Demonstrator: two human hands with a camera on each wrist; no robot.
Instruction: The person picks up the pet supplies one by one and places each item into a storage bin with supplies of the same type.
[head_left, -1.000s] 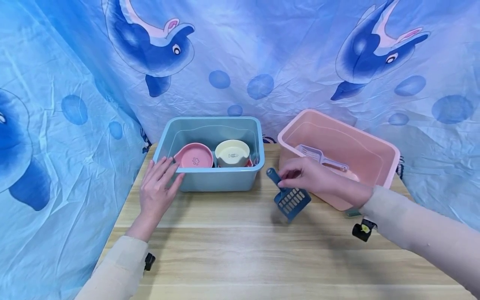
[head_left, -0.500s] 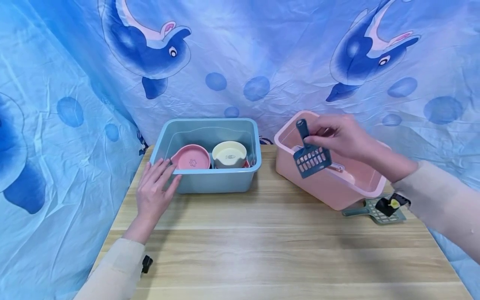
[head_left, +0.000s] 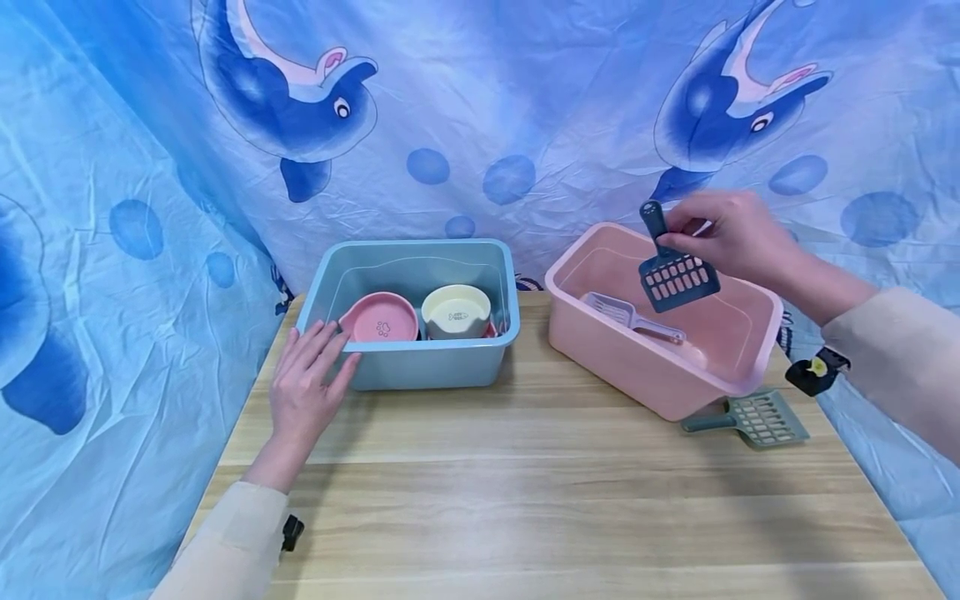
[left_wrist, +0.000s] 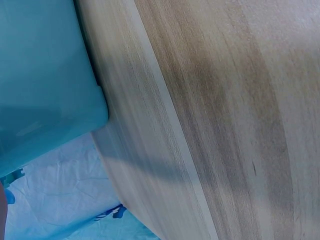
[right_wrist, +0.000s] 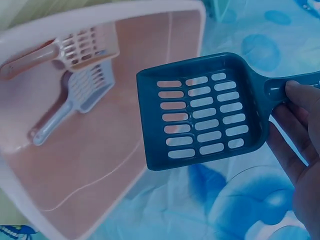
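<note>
My right hand (head_left: pixel 738 237) pinches a dark teal litter scoop (head_left: pixel 678 282) by its handle, holding it above the pink bin (head_left: pixel 622 367). The slotted pan hangs downward in the head view. Inside that bin lie a lavender litter scoop (head_left: pixel 656 329) and a pinkish one (right_wrist: pixel 35 61), which shows only in the right wrist view. At the front left corner of the light blue bin (head_left: pixel 420 367), my left hand (head_left: pixel 307 387) rests on the rim with fingers extended. That bin holds a pink bowl (head_left: pixel 378 321) and a cream bowl (head_left: pixel 457 308).
A grey-green litter scoop (head_left: pixel 765 418) lies on the wooden table (head_left: pixel 495 492), close by the pink bin's front right corner. Something red beside the cream bowl is mostly hidden. A blue curtain (head_left: pixel 570 125) printed with dolphins hangs behind the bins and at the sides.
My right hand has lifted the teal scoop up and to the right, from in front of the pink bin to above it. The grey-green scoop has come into view. My left hand stays at the rim.
</note>
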